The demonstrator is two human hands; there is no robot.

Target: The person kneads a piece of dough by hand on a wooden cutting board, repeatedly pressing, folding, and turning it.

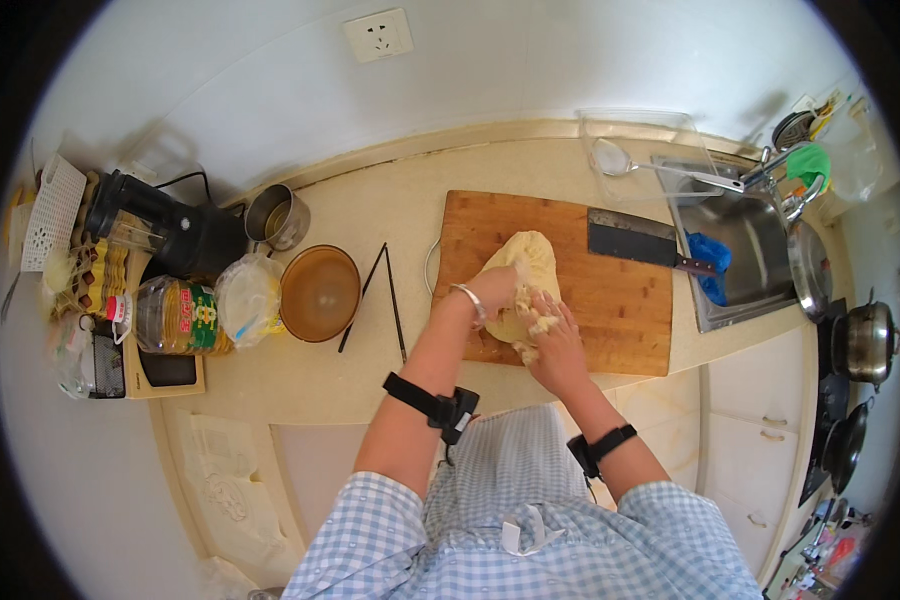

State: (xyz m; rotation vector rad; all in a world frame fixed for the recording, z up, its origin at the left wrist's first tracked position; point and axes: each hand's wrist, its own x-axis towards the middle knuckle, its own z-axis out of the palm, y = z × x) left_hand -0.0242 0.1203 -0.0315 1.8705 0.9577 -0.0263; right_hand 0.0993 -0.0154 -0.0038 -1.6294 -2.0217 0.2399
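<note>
A lump of pale yellow dough (529,251) lies on a wooden cutting board (615,322). My left hand (495,291) grips the dough's left side, its fingertips hidden in the mass. On the near right side, my right hand (556,341) holds the dough, with sticky bits clinging to its fingers. A cleaver (630,238) rests flat across the board's upper right, its wooden handle pointing over the sink edge. Left of the board are two dark chopsticks (394,300), spread in a V, and an amber bowl (321,292).
A metal cup (277,217), black blender (172,225) and oil bottle (176,315) crowd the left counter. Behind the board, a clear tray (645,150) bears a spoon (615,159). The sink (757,247) holds a blue plastic bag (709,255). Pots (866,341) stand far right.
</note>
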